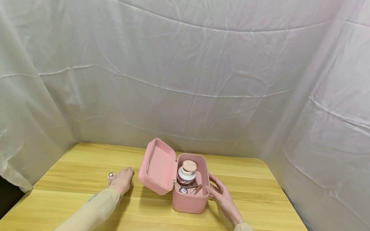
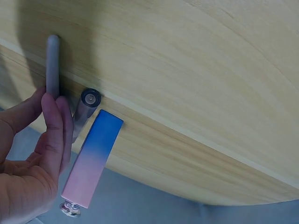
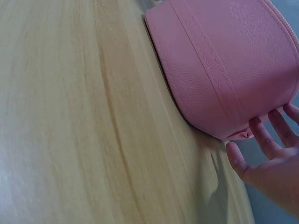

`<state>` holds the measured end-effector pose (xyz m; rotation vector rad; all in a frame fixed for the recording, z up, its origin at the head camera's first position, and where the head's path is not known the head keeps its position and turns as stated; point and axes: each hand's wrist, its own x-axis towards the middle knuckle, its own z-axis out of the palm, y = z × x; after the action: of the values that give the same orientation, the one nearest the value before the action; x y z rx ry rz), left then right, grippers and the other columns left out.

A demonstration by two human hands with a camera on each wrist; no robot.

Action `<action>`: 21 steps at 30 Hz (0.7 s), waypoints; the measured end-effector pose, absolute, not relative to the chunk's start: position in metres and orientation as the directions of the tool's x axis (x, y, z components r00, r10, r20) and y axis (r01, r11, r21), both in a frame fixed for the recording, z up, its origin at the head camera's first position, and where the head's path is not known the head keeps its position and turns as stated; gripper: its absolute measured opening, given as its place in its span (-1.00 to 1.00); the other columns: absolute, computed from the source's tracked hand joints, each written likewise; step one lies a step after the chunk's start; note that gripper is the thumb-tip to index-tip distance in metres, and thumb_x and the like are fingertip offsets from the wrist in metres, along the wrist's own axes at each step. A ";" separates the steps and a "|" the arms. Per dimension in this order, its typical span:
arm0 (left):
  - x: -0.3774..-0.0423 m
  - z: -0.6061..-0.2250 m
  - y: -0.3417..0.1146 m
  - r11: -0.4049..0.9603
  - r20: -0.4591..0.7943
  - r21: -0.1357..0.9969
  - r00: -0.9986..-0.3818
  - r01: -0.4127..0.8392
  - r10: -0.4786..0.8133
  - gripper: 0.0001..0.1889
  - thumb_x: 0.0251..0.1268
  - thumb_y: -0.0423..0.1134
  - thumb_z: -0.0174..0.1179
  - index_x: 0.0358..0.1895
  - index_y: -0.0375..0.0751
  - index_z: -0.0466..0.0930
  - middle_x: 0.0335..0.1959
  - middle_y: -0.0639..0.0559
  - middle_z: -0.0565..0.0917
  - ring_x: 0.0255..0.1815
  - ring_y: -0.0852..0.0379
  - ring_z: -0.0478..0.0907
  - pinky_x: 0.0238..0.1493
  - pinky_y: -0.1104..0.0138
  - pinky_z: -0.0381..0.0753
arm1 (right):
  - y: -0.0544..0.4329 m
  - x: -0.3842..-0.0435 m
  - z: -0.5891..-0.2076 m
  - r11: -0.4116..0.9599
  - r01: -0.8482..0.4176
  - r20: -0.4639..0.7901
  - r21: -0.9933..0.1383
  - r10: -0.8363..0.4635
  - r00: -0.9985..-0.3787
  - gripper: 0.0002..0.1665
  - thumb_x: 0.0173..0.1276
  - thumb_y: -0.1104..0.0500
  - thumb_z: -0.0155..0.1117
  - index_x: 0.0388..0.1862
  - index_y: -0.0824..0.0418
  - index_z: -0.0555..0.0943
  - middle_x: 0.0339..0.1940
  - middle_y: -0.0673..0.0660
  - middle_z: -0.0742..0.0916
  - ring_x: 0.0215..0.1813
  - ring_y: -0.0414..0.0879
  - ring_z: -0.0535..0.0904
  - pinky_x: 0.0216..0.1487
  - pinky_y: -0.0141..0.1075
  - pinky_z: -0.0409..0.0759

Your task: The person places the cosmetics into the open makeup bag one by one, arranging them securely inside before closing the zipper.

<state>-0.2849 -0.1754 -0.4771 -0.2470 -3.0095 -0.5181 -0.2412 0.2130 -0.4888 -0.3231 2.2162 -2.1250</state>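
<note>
In the left wrist view my left hand (image 2: 39,151) pinches a slim grey stick (image 2: 53,65) between thumb and fingertips, close over the table. Right beside the fingers stand a dark cylindrical tube (image 2: 84,112) and a pink-to-blue lipstick-shaped case (image 2: 93,158) with a silver knob. The head view has this hand (image 1: 122,181) on the left. A pink cosmetic case (image 1: 189,204) stands mid-table, its lid (image 1: 161,165) swung out leftward. Against the case's right wall lie the fingertips of my right hand (image 1: 225,202), fingers extended; the right wrist view shows them at its leather side (image 3: 210,70).
Inside the case sit stacked round containers (image 1: 187,173), a small round-topped item (image 1: 183,190) and slim sticks (image 1: 196,189). The wooden table (image 1: 248,177) is bordered by grey-white cloth (image 1: 185,112) behind and at both sides.
</note>
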 end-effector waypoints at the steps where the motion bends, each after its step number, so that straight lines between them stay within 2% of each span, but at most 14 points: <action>1: -0.285 -0.477 -0.175 0.930 0.106 0.325 -0.984 0.170 0.143 -0.72 -0.02 -0.75 0.05 -0.24 -0.43 0.45 -0.36 -0.29 0.60 -0.31 -0.22 0.64 -0.26 -0.05 0.74 | 0.213 -0.241 -0.489 0.026 -0.115 0.108 -0.993 -0.193 -0.975 -0.24 0.51 0.27 0.13 0.58 0.39 0.10 0.62 0.42 0.18 0.43 -0.06 0.47 0.19 -0.28 0.66; 7: -0.287 -0.478 -0.175 0.932 0.112 0.316 -0.982 0.178 0.150 -0.71 -0.04 -0.77 0.04 -0.23 -0.45 0.44 -0.33 -0.31 0.61 -0.27 -0.25 0.64 -0.20 -0.06 0.75 | 0.213 -0.241 -0.489 -0.008 -0.131 0.129 -0.991 -0.226 -0.966 -0.24 0.52 0.29 0.10 0.58 0.46 0.06 0.61 0.48 0.15 0.28 -0.35 0.55 0.16 -0.33 0.67; 11: -0.287 -0.478 -0.177 0.922 0.119 0.342 -0.982 0.182 0.149 -0.75 0.02 -0.70 0.15 -0.22 -0.46 0.44 -0.34 -0.31 0.61 -0.28 -0.27 0.65 -0.22 -0.05 0.75 | 0.213 -0.241 -0.489 -0.017 -0.131 0.132 -0.991 -0.229 -0.964 -0.24 0.52 0.30 0.09 0.58 0.46 0.05 0.61 0.47 0.15 0.28 -0.36 0.55 0.14 -0.34 0.67; 15: -0.285 -0.472 -0.180 0.883 0.130 0.428 -0.980 0.190 0.148 -0.73 -0.01 -0.63 0.27 -0.24 -0.46 0.41 -0.42 -0.25 0.58 -0.43 -0.16 0.61 -0.40 0.10 0.74 | 0.213 -0.241 -0.489 -0.018 -0.130 0.130 -0.991 -0.227 -0.965 -0.25 0.53 0.31 0.08 0.58 0.46 0.05 0.61 0.47 0.16 0.28 -0.36 0.55 0.15 -0.33 0.67; 18: -0.284 -0.466 -0.182 0.844 0.129 0.498 -0.980 0.198 0.154 -0.68 -0.03 -0.63 0.29 -0.21 -0.49 0.40 -0.47 -0.20 0.53 -0.48 -0.08 0.56 -0.50 0.21 0.71 | 0.213 -0.241 -0.489 -0.012 -0.124 0.124 -0.992 -0.220 -0.968 -0.25 0.52 0.30 0.09 0.58 0.45 0.07 0.61 0.46 0.16 0.29 -0.34 0.54 0.14 -0.34 0.66; 21: -0.285 -0.458 -0.185 0.816 0.122 0.545 -0.981 0.195 0.153 -0.70 0.02 -0.63 0.28 -0.20 -0.48 0.39 -0.49 -0.17 0.51 -0.48 -0.06 0.55 -0.50 0.22 0.70 | 0.213 -0.241 -0.489 -0.008 -0.120 0.119 -0.993 -0.218 -0.969 -0.25 0.52 0.29 0.09 0.58 0.44 0.07 0.61 0.44 0.17 0.30 -0.35 0.53 0.14 -0.35 0.65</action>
<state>-0.2849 -0.1847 -0.4580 -0.2806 -2.9242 -0.8893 -0.2408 0.2126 -0.4886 -0.3689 2.1616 -2.1506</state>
